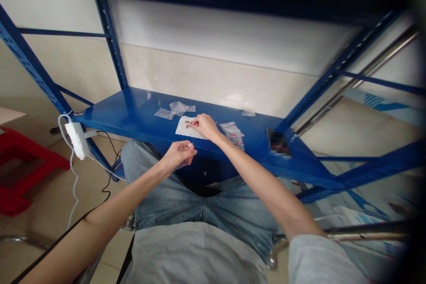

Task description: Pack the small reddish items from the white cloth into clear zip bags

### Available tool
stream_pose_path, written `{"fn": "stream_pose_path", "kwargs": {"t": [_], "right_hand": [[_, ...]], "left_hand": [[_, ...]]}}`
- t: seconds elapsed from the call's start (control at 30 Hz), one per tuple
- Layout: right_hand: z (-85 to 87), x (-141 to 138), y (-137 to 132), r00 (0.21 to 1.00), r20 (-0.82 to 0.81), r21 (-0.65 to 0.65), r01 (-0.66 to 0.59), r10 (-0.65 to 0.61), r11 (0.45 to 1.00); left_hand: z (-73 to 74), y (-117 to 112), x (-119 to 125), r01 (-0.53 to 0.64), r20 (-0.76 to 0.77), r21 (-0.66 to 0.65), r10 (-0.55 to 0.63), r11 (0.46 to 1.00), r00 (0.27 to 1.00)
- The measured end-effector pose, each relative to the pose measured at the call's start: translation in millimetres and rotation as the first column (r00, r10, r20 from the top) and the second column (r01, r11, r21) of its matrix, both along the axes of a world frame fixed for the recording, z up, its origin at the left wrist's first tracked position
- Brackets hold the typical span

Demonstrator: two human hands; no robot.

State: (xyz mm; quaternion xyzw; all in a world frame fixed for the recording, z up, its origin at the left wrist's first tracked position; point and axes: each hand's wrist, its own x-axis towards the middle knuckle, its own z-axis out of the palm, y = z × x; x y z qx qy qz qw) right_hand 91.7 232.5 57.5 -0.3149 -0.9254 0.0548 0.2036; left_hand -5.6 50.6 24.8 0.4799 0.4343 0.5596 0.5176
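My right hand (pixel 205 127) rests over a white paper sheet (pixel 185 128) on the blue metal shelf (pixel 133 115), its fingertips pinched at small red items (pixel 189 123). My left hand (pixel 179 155) hangs at the shelf's front edge with curled fingers, and whatever it may hold is too small to tell. Loose clear plastic bags (pixel 178 108) lie behind the sheet. To the right of my right hand sits a stack of clear bags with red contents (pixel 232 134). A small clear bag (pixel 248 113) lies farther back.
A blurred dark object (pixel 278 143) sits on the shelf at right. Blue steel uprights (pixel 109 31) frame the shelf. A white power strip (pixel 77 140) hangs at its left end with cables. A red plastic stool (pixel 20 164) stands on the floor at left. My jeans lie below.
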Motion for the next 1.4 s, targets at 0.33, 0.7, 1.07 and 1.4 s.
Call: {"fn": "stream_pose_path", "kwargs": {"t": [0.33,0.7,1.07,1.4], "right_hand": [[49.5,32.3,-67.6,0.863,-0.421,-0.382,-0.448,0.280,0.808],[18.6,95.4,-136.6,0.950,-0.180,-0.312,-0.302,0.256,0.901],[8.2,128.7,-161.3,0.929,-0.300,-0.386,-0.328,0.218,0.862],[3.0,143.5,-155.1,0.837,-0.547,-0.257,-0.130,-0.033,0.958]], "left_hand": [[3.4,-3.5,0.4,0.024,-0.043,0.007,-0.024,1.000,0.999],[-2.9,-19.6,35.1,0.256,-0.148,-0.089,-0.267,0.963,0.952],[-3.8,-33.4,48.7,0.425,0.100,-0.112,-0.415,0.899,0.904],[-7.1,-24.5,39.1,0.336,-0.155,-0.090,-0.346,0.938,0.925]]}}
